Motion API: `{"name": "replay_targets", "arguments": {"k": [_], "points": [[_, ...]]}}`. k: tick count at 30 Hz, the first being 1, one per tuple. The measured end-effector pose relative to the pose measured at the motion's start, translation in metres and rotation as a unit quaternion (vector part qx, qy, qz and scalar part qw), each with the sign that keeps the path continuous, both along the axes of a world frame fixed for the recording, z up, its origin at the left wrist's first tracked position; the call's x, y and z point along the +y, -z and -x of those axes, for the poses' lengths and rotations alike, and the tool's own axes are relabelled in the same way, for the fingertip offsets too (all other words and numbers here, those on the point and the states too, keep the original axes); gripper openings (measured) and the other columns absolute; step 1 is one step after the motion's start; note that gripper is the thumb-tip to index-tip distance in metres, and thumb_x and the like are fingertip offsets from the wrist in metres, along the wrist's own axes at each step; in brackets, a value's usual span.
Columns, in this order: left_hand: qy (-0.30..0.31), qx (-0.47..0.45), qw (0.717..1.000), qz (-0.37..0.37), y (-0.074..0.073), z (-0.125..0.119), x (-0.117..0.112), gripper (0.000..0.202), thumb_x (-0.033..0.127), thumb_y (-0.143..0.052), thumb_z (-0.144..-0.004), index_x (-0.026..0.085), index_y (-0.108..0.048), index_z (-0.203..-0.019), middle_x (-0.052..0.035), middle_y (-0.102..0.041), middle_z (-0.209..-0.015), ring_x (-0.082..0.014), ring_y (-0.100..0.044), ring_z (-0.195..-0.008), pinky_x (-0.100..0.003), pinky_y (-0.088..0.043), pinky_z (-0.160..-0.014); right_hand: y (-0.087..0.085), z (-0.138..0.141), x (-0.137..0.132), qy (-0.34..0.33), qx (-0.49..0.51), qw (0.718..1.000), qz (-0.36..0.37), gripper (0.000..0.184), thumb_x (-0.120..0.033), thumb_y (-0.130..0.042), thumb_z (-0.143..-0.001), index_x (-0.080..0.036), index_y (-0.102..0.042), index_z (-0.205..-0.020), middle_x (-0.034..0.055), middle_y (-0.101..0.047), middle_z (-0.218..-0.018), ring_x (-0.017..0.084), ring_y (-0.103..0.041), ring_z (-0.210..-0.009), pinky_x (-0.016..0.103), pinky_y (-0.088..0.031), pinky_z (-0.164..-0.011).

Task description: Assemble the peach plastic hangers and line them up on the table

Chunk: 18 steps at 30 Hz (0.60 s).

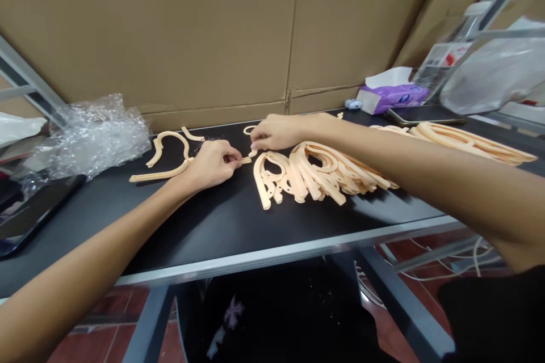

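My left hand (213,163) is closed in a pinch over the black tabletop, with a small cream-coloured piece (246,160) jutting from its fingertips. Close by on the right, my right hand (275,131) curls its fingers down around another small cream bit (252,153), mostly hidden under them. A curved, hook-shaped cream strip (164,173) lies left of my left hand and runs partly behind it. Under and beside my right forearm spreads a fanned pile of looped cream pieces (315,173); what they are made of I cannot tell.
Crumpled clear plastic wrap (97,133) and a dark phone-like device (38,212) are at the left. Cardboard (213,34) stands behind the table. A purple tissue pack (395,97), a phone (426,115), a clear bottle (447,59) and more cream pieces (472,144) are at the right.
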<state>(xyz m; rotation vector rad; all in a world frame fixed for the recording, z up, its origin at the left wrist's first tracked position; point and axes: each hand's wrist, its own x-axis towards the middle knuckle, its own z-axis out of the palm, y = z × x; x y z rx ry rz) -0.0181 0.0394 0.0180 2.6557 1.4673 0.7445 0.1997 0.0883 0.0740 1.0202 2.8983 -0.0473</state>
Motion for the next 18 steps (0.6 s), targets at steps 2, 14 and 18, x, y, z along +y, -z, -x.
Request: {"name": "replay_targets", "arguments": {"k": [2,14,18], "points": [[-0.002,0.001,1.0,-0.003,0.0003,0.0,0.0001,0.025,0.024,-0.06,-0.078,0.019,-0.084,-0.08,-0.0056,-0.077,-0.077,-0.018,-0.062,-0.067,-0.033,-0.048,-0.07,-0.0015,0.0015,0.0016,-0.004,0.005,1.0,-0.009,0.033,-0.033,-0.052,-0.104,-0.018,-0.079,-0.116,0.0084,-0.079,-0.116,0.021,-0.069,-0.101,0.031,-0.044,-0.083],[-0.009,-0.008,1.0,-0.005,0.0028,0.0004,-0.0006,0.027,0.027,-0.06,-0.078,0.019,-0.085,-0.083,-0.0059,-0.076,-0.079,-0.0191,-0.064,-0.07,-0.032,-0.048,-0.071,0.0009,0.0068,0.0025,-0.013,-0.022,0.999,-0.019,0.032,-0.035,-0.052,-0.104,-0.02,-0.079,-0.113,0.0076,-0.078,-0.11,0.021,-0.068,-0.096,0.031,-0.043,-0.077],[-0.006,-0.002,1.0,-0.004,0.0024,0.0002,-0.0005,0.028,0.027,-0.059,-0.078,0.018,-0.085,-0.084,-0.0067,-0.077,-0.081,-0.0195,-0.064,-0.071,-0.033,-0.048,-0.072,0.0018,0.0077,0.0022,-0.016,-0.027,0.999,-0.023,0.032,-0.035,-0.051,-0.104,-0.019,-0.078,-0.113,0.0081,-0.078,-0.111,0.02,-0.068,-0.098,0.031,-0.043,-0.079]]}}
